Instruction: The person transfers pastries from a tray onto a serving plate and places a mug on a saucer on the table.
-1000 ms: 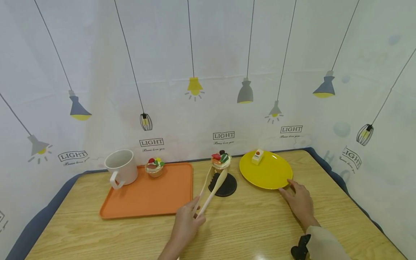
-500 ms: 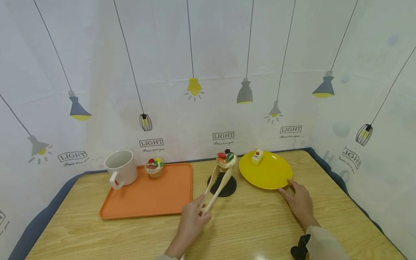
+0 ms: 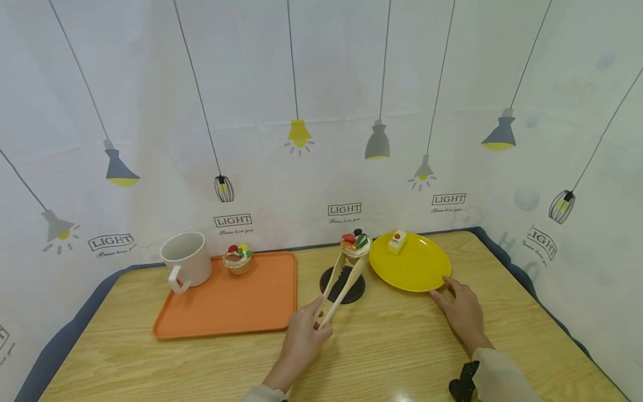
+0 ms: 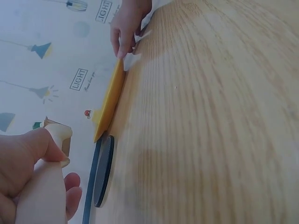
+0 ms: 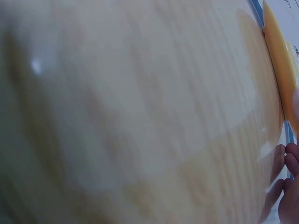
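Note:
My left hand (image 3: 305, 335) grips a pair of pale tongs (image 3: 346, 287). Between the tongs' tips, a fruit tart (image 3: 355, 245) with red, green and black toppings is held above the table, beyond the black round coaster (image 3: 351, 292) and close to the yellow plate's left rim. The left wrist view shows the tongs (image 4: 44, 193) under my thumb, with the tart mostly hidden behind them. My right hand (image 3: 463, 312) pinches the near right rim of the yellow plate (image 3: 414, 268). A small white cake (image 3: 397, 242) with a red dot on top sits on that plate.
An orange tray (image 3: 236, 307) lies on the left of the wooden table (image 3: 402, 346). It bears a second fruit tart (image 3: 238, 259) and a white mug (image 3: 187, 259) at its back left corner. A printed white cloth (image 3: 331, 167) hangs behind the table.
My left hand has carried the tart in the tongs rightward from above the coaster toward the yellow plate. My right hand has stayed at the plate's rim.

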Tool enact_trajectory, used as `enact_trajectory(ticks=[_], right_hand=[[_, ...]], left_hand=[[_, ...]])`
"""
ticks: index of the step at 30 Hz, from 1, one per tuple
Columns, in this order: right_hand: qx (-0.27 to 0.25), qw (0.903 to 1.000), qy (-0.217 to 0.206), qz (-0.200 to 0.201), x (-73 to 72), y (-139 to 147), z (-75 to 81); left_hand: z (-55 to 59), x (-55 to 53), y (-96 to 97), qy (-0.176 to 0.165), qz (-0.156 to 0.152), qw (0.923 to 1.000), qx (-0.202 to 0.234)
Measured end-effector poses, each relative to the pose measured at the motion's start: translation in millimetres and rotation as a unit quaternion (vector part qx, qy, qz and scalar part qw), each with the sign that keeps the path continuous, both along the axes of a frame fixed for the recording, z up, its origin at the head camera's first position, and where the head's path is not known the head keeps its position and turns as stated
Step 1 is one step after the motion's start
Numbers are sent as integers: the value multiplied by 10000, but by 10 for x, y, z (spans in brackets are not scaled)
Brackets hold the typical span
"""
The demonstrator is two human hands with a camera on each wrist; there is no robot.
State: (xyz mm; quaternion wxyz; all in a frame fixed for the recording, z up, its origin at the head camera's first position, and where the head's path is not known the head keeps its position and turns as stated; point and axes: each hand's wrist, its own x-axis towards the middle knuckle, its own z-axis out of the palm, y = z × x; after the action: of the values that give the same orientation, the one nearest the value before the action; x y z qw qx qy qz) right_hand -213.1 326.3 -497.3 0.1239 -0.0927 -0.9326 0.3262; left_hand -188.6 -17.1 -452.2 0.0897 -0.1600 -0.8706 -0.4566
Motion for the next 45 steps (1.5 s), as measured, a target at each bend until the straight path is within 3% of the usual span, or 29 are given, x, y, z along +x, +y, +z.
enact_trajectory(ticks=[34,45], right_hand=[[-38,9999,-103,25,3,8,16],[-81,9999,-123,-24,-4,-13,22]], left_hand=[[-78,-170,322,203,-363,9991,-104],[-100,-211,396,92,-384,9989,-270]])
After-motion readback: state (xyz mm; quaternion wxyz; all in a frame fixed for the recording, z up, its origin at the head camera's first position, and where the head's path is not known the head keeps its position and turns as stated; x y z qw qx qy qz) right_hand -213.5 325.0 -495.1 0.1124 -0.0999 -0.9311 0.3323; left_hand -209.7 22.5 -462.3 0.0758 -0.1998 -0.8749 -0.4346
